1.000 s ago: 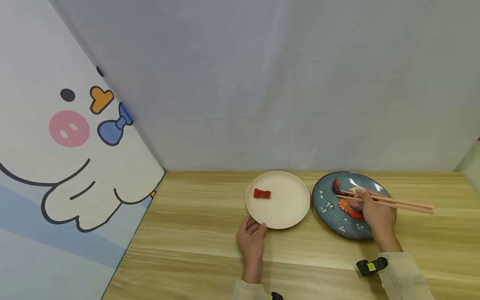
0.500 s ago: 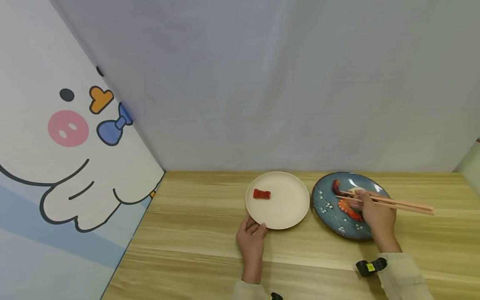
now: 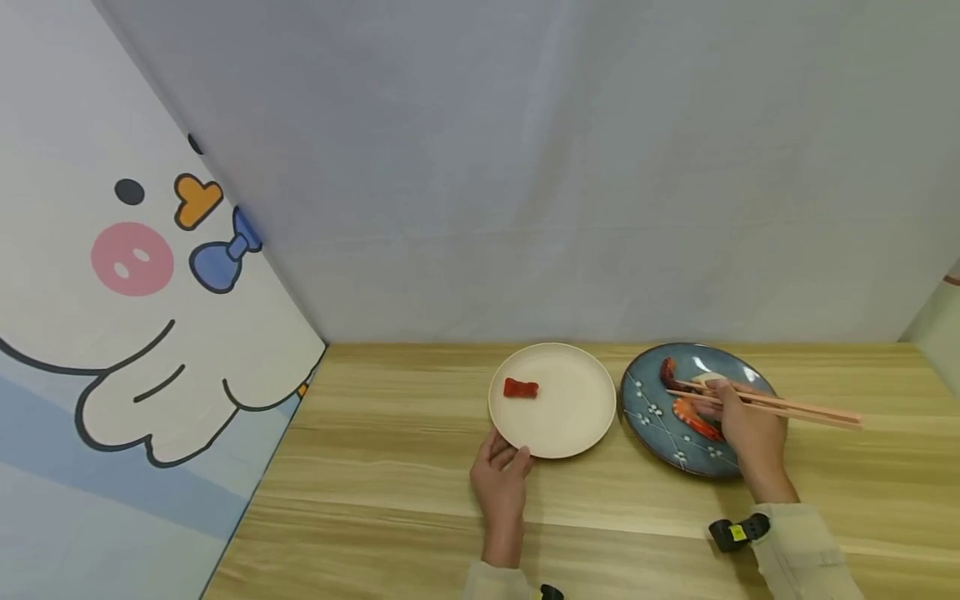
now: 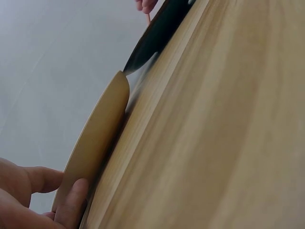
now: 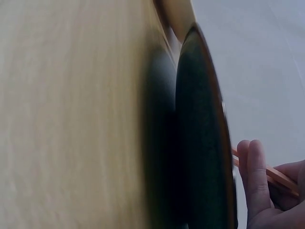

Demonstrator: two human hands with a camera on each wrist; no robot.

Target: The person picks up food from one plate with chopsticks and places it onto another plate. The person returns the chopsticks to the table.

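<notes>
My left hand grips the near-left rim of a cream plate, its thumb and fingers at the edge. A small red block-like food piece lies on that plate. Over a dark blue plate with white blossoms, my right hand holds a pair of wooden chopsticks. Their tips point left, close to a dark red curled piece that resembles a tentacle. An orange striped shrimp lies just below the tips. Behind the fingers a pale piece is partly hidden.
Both plates stand side by side near the back of a wooden table. A grey cloth wall rises behind them. To the left is a panel with a cartoon print.
The head view has shifted slightly, so everything appears a little further left. Both hands keep their hold, and the food pieces lie as before.
</notes>
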